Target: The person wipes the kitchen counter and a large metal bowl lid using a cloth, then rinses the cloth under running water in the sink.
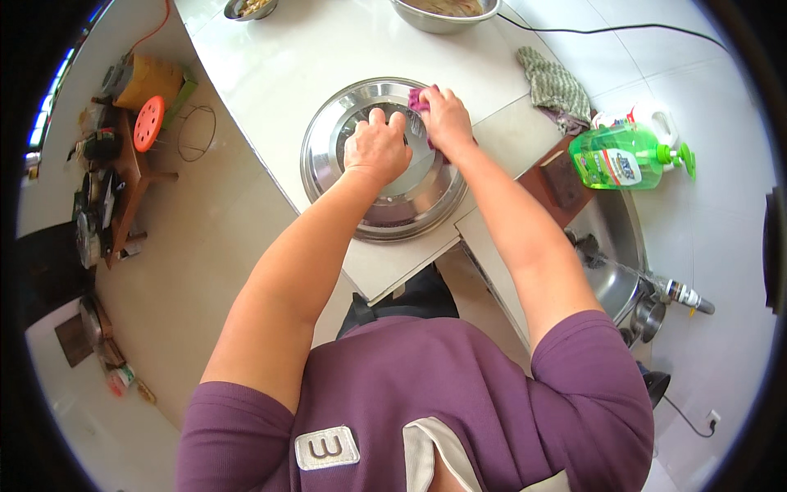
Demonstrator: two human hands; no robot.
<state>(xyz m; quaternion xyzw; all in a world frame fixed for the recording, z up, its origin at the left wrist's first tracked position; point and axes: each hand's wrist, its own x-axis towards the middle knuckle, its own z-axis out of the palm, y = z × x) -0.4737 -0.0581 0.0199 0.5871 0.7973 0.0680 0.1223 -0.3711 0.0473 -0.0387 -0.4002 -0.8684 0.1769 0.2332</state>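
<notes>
A round steel pot lid with a glass centre (409, 212) lies on the tiled counter in front of me. My left hand (378, 146) grips it at the middle, where a bit of dark knob shows beside the fingers; most of the knob is hidden. In my right hand (447, 120) is a purple cloth (419, 98), pressed against the lid's far right rim. Part of the cloth also sticks out below the palm.
Beyond the lid stand a metal basin (439, 23) and a small bowl of food (251, 8). To the right are a grey-green towel (553, 86), a green pump bottle (621, 157) and a steel sink (605, 246) with running water. A wooden stool (132, 178) stands at left.
</notes>
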